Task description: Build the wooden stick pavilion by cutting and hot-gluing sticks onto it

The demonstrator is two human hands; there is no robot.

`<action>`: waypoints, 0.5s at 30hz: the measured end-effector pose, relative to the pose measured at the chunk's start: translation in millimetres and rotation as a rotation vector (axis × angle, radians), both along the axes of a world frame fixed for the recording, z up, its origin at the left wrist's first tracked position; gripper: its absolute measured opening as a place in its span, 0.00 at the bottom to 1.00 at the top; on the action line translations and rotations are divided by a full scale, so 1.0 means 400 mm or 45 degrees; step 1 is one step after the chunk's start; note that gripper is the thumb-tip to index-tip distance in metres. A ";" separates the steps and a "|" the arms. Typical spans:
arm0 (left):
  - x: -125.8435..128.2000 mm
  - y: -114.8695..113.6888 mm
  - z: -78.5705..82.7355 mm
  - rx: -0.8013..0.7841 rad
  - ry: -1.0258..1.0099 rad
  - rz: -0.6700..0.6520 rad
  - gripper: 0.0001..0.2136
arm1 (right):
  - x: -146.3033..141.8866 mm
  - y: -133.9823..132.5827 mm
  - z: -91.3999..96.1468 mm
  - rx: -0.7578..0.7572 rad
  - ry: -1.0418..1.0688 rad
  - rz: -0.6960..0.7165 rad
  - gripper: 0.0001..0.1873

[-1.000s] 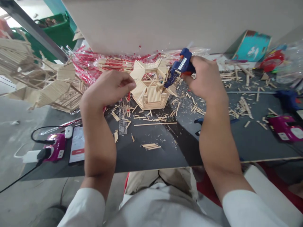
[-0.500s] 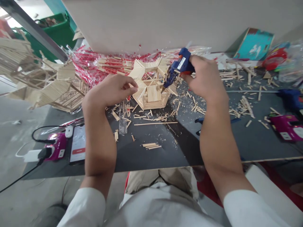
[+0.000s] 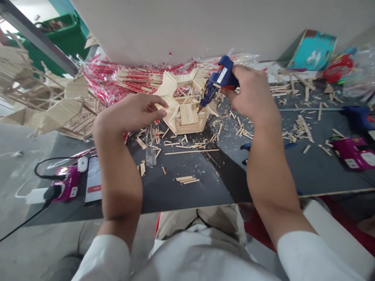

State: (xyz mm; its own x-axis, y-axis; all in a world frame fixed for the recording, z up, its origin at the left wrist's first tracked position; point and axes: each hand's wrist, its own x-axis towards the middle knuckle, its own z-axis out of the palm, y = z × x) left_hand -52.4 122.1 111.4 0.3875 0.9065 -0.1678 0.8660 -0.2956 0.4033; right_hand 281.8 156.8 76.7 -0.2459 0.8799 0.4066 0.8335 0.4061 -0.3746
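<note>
A small hexagonal model made of thin wooden sticks (image 3: 190,114) stands on the dark table, with slatted panels around an open middle. My right hand (image 3: 249,91) grips a blue hot glue gun (image 3: 224,76), its nozzle pointing down at the model's right side near the front slatted panel. Whether the tip touches the wood I cannot tell. At the model's left edge hovers my left hand (image 3: 140,112), thumb and forefinger apart with nothing visible between them.
A larger stick structure (image 3: 68,103) stands at the left. Plastic-wrapped red-tipped sticks (image 3: 137,82) lie behind the model. Cut stick pieces (image 3: 187,180) and a clear ruler (image 3: 150,150) lie in front. A phone (image 3: 93,179) and purple power blocks (image 3: 66,182) sit near the edges.
My left hand has drawn slightly left from the model, and its thumb and forefinger have parted. The glue gun stays at the model's right side.
</note>
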 end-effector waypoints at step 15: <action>0.000 -0.004 0.002 -0.014 -0.002 0.019 0.28 | -0.003 -0.004 0.006 -0.009 -0.006 -0.019 0.12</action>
State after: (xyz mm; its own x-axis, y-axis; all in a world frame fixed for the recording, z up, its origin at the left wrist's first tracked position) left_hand -52.4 120.7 112.1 0.3745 0.9102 -0.1770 0.8697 -0.2785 0.4075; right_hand 280.6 155.0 78.9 -0.2348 0.8861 0.3995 0.8411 0.3913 -0.3735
